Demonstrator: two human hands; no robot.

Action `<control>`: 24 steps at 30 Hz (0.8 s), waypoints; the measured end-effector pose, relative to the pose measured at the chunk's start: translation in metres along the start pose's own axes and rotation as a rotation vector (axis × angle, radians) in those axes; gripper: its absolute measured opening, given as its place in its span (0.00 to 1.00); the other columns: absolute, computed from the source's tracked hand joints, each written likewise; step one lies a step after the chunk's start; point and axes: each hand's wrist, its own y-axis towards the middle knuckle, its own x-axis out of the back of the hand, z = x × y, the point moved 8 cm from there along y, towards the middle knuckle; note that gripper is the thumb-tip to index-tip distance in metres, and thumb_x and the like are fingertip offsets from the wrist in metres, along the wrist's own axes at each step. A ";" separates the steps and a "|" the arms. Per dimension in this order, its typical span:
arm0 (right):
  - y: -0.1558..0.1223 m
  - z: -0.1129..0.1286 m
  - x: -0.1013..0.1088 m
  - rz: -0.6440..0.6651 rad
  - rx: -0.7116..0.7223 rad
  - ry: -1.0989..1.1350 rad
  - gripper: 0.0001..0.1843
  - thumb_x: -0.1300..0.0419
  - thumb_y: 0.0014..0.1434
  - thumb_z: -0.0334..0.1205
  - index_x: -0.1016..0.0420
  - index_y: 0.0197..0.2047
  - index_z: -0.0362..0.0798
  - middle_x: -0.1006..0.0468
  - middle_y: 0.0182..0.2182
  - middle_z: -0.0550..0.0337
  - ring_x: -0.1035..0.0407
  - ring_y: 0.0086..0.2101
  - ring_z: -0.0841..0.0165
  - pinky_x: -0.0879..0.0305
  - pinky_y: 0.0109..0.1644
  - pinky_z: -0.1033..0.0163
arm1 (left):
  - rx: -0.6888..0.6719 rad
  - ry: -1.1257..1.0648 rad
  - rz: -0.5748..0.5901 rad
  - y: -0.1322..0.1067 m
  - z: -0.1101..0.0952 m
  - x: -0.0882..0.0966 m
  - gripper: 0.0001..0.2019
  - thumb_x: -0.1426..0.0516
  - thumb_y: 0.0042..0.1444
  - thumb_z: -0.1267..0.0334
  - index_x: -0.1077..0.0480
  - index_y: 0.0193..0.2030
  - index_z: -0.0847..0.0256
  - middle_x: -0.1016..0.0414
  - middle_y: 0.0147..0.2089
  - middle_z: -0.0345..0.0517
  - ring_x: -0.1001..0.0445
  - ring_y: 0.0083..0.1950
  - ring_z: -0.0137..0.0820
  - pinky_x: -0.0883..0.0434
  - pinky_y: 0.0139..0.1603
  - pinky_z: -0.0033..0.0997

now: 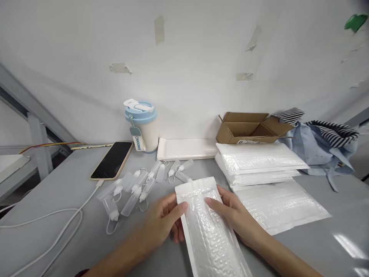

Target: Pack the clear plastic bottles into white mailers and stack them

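Note:
A white bubble mailer (211, 238) is held over the near part of the table, its folded flap end pointing away from me. My left hand (170, 217) grips its left edge near the flap, thumb on top and fingers underneath. On the opposite edge, my right hand (230, 209) holds it the same way, with the thumb lying on the bubbled face. Whatever is inside the mailer cannot be made out. Several small clear squeeze bottles (134, 202) with tethered white caps lie loose beyond my left hand. More white bubble mailers (259, 163) are stacked beyond my right hand.
An open cardboard box (243, 129) stands behind the stack, beside a light blue fabric bag (311, 148). A lidded cup (145, 130) and a flat white pack (188, 149) are by the wall. At left lies a phone (112, 161) with a white cable (69, 223).

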 end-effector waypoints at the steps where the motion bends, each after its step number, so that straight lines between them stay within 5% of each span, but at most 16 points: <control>1: 0.001 0.001 -0.001 0.017 0.013 -0.015 0.18 0.38 0.56 0.47 0.30 0.48 0.49 0.23 0.36 0.57 0.28 0.32 0.67 0.34 0.37 0.61 | 0.004 -0.016 0.011 0.000 0.000 0.000 0.21 0.46 0.55 0.47 0.31 0.45 0.63 0.29 0.19 0.37 0.32 0.18 0.27 0.36 0.20 0.25; 9: 0.002 -0.002 0.004 0.018 0.011 -0.046 0.10 0.38 0.57 0.46 0.32 0.39 0.52 0.30 0.24 0.68 0.37 0.24 0.74 0.44 0.28 0.68 | -0.067 -0.097 -0.037 0.000 -0.005 0.002 0.21 0.42 0.52 0.54 0.30 0.51 0.59 0.27 0.27 0.38 0.32 0.25 0.27 0.34 0.28 0.26; 14: 0.001 -0.001 0.002 0.021 -0.055 0.107 0.08 0.36 0.49 0.38 0.32 0.32 0.50 0.31 0.21 0.69 0.39 0.21 0.75 0.49 0.26 0.69 | -0.101 0.025 -0.058 -0.004 -0.008 0.005 0.14 0.42 0.51 0.57 0.24 0.42 0.58 0.28 0.29 0.39 0.33 0.31 0.29 0.34 0.36 0.29; 21: 0.003 -0.010 0.002 -0.039 -0.136 0.303 0.10 0.35 0.41 0.37 0.33 0.27 0.48 0.35 0.17 0.70 0.43 0.20 0.76 0.52 0.25 0.69 | -0.097 -0.017 0.254 -0.019 -0.016 -0.011 0.25 0.35 0.47 0.59 0.30 0.54 0.52 0.25 0.45 0.43 0.29 0.48 0.37 0.32 0.47 0.34; 24: 0.002 -0.021 -0.001 -0.056 -0.200 0.358 0.08 0.39 0.43 0.40 0.34 0.26 0.48 0.37 0.16 0.70 0.43 0.19 0.76 0.52 0.24 0.69 | -0.085 0.156 0.228 -0.019 -0.022 -0.015 0.23 0.37 0.49 0.63 0.30 0.54 0.51 0.25 0.47 0.42 0.29 0.49 0.37 0.32 0.48 0.34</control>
